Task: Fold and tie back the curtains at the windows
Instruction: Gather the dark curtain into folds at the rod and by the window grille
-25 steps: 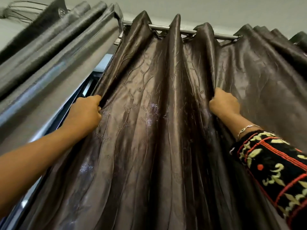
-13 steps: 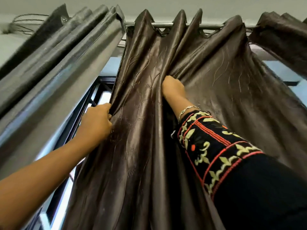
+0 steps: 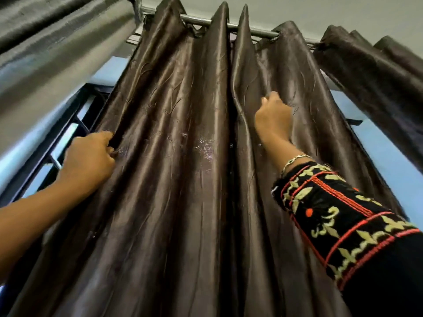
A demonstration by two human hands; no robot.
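A shiny dark brown curtain (image 3: 178,156) hangs in pleats from a metal rod (image 3: 196,20) and fills the middle of the view. My left hand (image 3: 89,159) grips the curtain's left edge at mid height. My right hand (image 3: 272,115), with a bracelet and an embroidered black sleeve behind it, pinches a fold further right and higher up. A deep fold runs down between the two hands.
A grey curtain (image 3: 57,46) hangs bunched at the upper left. Another brown curtain panel (image 3: 375,72) hangs at the upper right. A dark window frame (image 3: 68,138) shows behind the left edge, and pale blue wall (image 3: 384,152) shows at the right.
My right hand let go of the fold near the middle and moved right to a new fold. The curtain is gathered more narrowly, baring wall on the right. My left hand keeps its grip.
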